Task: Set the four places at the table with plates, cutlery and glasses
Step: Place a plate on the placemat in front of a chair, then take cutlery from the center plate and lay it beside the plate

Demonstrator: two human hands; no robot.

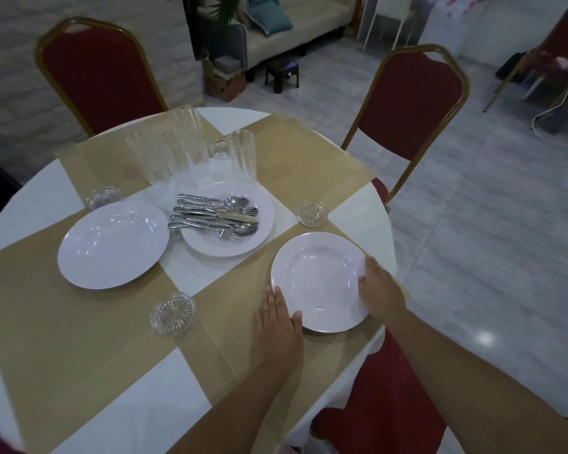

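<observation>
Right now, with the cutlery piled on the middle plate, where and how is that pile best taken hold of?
Probably by the handles, coming from the left. The cutlery lies roughly parallel on the middle plate, handles bunched leftward, spoon bowls and fork tines pointing right, so one hand could likely close around the handle ends together.

dim, cool indoor light | soft shadows | wide-angle edge bending | glasses blurred

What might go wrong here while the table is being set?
The round white plate under the left hand and right hand lies near the table edge; a nudge might tip it off. The loose pile of steel cutlery may slide when its plate is lifted. The tall clear ribbed glasses stand bunched together and could knock over.
</observation>
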